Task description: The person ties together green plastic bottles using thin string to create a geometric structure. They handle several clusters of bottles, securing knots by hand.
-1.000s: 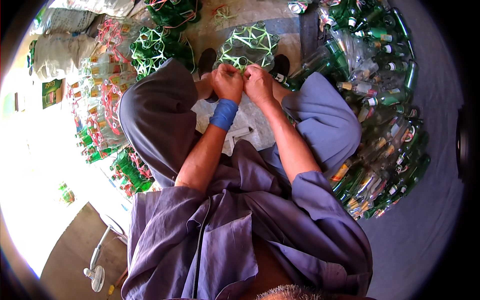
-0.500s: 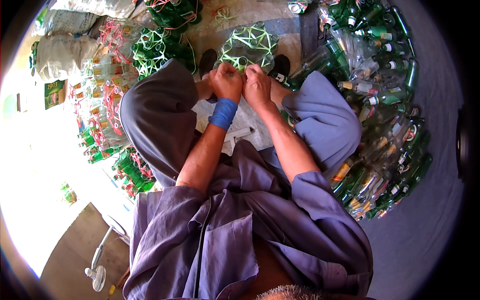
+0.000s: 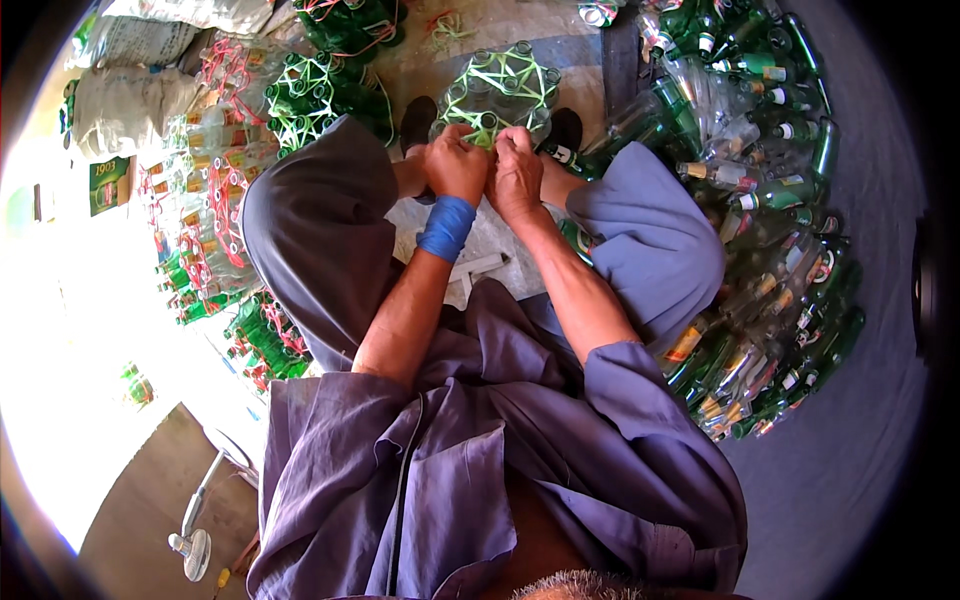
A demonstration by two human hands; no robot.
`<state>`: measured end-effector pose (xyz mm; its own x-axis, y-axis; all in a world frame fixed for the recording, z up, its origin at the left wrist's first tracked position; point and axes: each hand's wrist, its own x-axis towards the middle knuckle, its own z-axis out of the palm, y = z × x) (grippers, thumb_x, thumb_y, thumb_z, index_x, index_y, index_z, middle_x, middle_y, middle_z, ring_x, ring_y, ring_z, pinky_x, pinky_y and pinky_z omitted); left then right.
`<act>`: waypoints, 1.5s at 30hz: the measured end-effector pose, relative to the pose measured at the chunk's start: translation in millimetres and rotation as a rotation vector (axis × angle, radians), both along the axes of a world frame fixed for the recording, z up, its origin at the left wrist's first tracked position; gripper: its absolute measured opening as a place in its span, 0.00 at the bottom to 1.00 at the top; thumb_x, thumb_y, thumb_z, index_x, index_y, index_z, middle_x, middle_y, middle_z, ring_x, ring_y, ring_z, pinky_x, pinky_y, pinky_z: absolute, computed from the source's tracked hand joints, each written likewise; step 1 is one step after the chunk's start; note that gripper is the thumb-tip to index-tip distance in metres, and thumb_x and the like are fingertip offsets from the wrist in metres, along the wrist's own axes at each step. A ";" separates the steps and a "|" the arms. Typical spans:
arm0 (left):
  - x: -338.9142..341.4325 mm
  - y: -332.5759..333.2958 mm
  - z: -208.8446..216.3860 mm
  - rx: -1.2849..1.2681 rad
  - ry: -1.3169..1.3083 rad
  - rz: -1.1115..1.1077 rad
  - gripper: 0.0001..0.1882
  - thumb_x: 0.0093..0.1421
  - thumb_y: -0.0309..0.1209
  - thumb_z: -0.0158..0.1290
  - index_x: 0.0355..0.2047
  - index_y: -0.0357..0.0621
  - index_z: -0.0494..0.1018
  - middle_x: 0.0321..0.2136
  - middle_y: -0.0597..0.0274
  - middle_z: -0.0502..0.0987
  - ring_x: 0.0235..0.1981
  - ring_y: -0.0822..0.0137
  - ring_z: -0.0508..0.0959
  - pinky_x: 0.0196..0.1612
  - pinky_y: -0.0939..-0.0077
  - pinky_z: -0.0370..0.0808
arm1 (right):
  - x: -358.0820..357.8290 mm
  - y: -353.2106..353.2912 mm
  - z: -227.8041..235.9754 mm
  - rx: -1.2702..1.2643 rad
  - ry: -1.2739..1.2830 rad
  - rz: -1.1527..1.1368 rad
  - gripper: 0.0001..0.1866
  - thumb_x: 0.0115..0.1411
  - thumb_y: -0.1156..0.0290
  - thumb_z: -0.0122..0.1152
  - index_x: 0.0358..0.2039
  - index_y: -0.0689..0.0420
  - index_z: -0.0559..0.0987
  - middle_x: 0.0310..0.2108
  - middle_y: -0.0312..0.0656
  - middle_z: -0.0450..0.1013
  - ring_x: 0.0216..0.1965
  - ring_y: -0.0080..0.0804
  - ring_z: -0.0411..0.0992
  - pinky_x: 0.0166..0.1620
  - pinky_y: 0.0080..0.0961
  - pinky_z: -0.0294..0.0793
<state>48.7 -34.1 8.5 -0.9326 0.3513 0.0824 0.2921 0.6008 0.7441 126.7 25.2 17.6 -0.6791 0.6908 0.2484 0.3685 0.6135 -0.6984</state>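
Note:
Between my feet stands a bundle of clear bottles (image 3: 478,108), upright and close together. Pale green string (image 3: 510,73) crisscrosses around their necks. My left hand (image 3: 458,165), with a blue wrap on its wrist, is closed at the bundle's near edge, its fingers pinched on the string. Right beside it, my right hand (image 3: 515,178) is closed too, thumb and fingers pinching the string there. The two hands nearly touch. My fingers hide the string's ends and any knot.
Loose green and clear bottles (image 3: 760,180) lie in a big heap on the right. To the left stand green bottles tied with pale string (image 3: 305,95), more bundles in red string (image 3: 225,200), and white sacks (image 3: 130,110). A standing fan (image 3: 195,550) is at lower left.
My fingers have shifted slightly at the string, the right hand's most clearly. The bottle bundle stays in nearly the same place.

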 end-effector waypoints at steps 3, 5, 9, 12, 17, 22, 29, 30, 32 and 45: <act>-4.7 -3.2 0.3 -0.140 0.049 -0.176 0.13 0.44 0.31 0.53 0.31 0.46 0.81 0.22 0.52 0.79 0.25 0.55 0.80 0.31 0.64 0.76 | 1.8 2.2 -4.1 -0.018 0.050 -0.024 0.07 0.47 0.75 0.61 0.27 0.63 0.75 0.35 0.48 0.69 0.28 0.50 0.73 0.29 0.41 0.73; -6.6 -3.8 -2.2 -0.127 0.036 -0.170 0.13 0.44 0.31 0.53 0.30 0.46 0.81 0.22 0.52 0.79 0.25 0.54 0.80 0.32 0.64 0.76 | 1.1 2.4 -6.0 -0.007 0.052 -0.015 0.07 0.47 0.75 0.60 0.27 0.63 0.75 0.35 0.48 0.69 0.28 0.50 0.73 0.29 0.40 0.73; -8.3 -4.8 -1.2 -0.116 0.035 -0.196 0.13 0.45 0.32 0.52 0.30 0.45 0.81 0.22 0.52 0.79 0.25 0.52 0.80 0.31 0.63 0.76 | 0.3 4.5 -6.4 0.030 0.044 0.005 0.05 0.48 0.76 0.58 0.26 0.64 0.75 0.34 0.48 0.70 0.30 0.49 0.73 0.31 0.39 0.73; -9.1 -3.7 2.2 -0.160 -0.132 -0.173 0.12 0.44 0.32 0.52 0.28 0.37 0.78 0.24 0.41 0.77 0.27 0.45 0.78 0.32 0.58 0.75 | 0.6 4.7 -8.2 0.021 0.010 -0.006 0.04 0.49 0.77 0.57 0.26 0.64 0.75 0.34 0.47 0.70 0.30 0.49 0.72 0.31 0.39 0.73; -10.5 -10.5 -9.6 0.125 -0.312 -0.206 0.09 0.47 0.29 0.53 0.28 0.37 0.76 0.21 0.46 0.77 0.23 0.53 0.78 0.28 0.65 0.73 | -1.5 2.9 -9.5 0.017 0.009 -0.027 0.04 0.50 0.76 0.57 0.25 0.64 0.75 0.34 0.47 0.70 0.31 0.49 0.73 0.31 0.40 0.73; -18.8 -17.3 -21.6 0.206 -0.438 -0.273 0.06 0.49 0.27 0.56 0.28 0.38 0.77 0.17 0.55 0.76 0.18 0.70 0.75 0.23 0.75 0.70 | -2.6 2.1 -6.9 0.000 -0.014 -0.027 0.05 0.50 0.75 0.57 0.26 0.64 0.75 0.34 0.47 0.70 0.31 0.49 0.73 0.32 0.40 0.73; -19.5 -13.1 -2.9 0.491 -0.746 -0.211 0.03 0.52 0.21 0.56 0.28 0.37 0.76 0.22 0.68 0.75 0.23 0.77 0.72 0.27 0.82 0.69 | -0.7 3.5 -7.3 0.010 -0.012 -0.023 0.05 0.48 0.75 0.59 0.25 0.63 0.74 0.34 0.47 0.70 0.32 0.49 0.73 0.32 0.40 0.74; -18.0 -11.4 1.3 0.559 -0.807 -0.180 0.03 0.52 0.20 0.55 0.28 0.37 0.75 0.23 0.68 0.75 0.24 0.77 0.72 0.29 0.83 0.69 | 0.0 4.1 -7.6 0.010 -0.010 -0.026 0.05 0.48 0.75 0.59 0.25 0.63 0.74 0.34 0.47 0.70 0.32 0.49 0.73 0.32 0.40 0.74; -15.1 -11.4 -1.5 0.575 -0.775 -0.151 0.02 0.52 0.20 0.55 0.27 0.38 0.75 0.23 0.69 0.74 0.22 0.78 0.70 0.27 0.84 0.67 | -1.5 2.2 -5.2 0.005 -0.001 -0.022 0.05 0.48 0.76 0.59 0.25 0.63 0.74 0.34 0.47 0.70 0.32 0.49 0.73 0.32 0.40 0.73; -20.9 -11.4 -3.5 0.690 -1.017 -0.076 0.10 0.52 0.15 0.47 0.33 0.41 0.70 0.29 0.65 0.76 0.28 0.74 0.76 0.29 0.85 0.69 | -3.7 0.7 -4.1 -0.007 0.031 -0.041 0.03 0.48 0.77 0.57 0.24 0.63 0.75 0.32 0.47 0.71 0.30 0.50 0.73 0.30 0.41 0.72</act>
<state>27.8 -45.5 5.1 -0.6600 0.5784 -0.4793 -0.5888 -0.0020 0.8083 123.0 25.9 13.5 -0.6422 0.7195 0.2643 0.3710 0.5934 -0.7143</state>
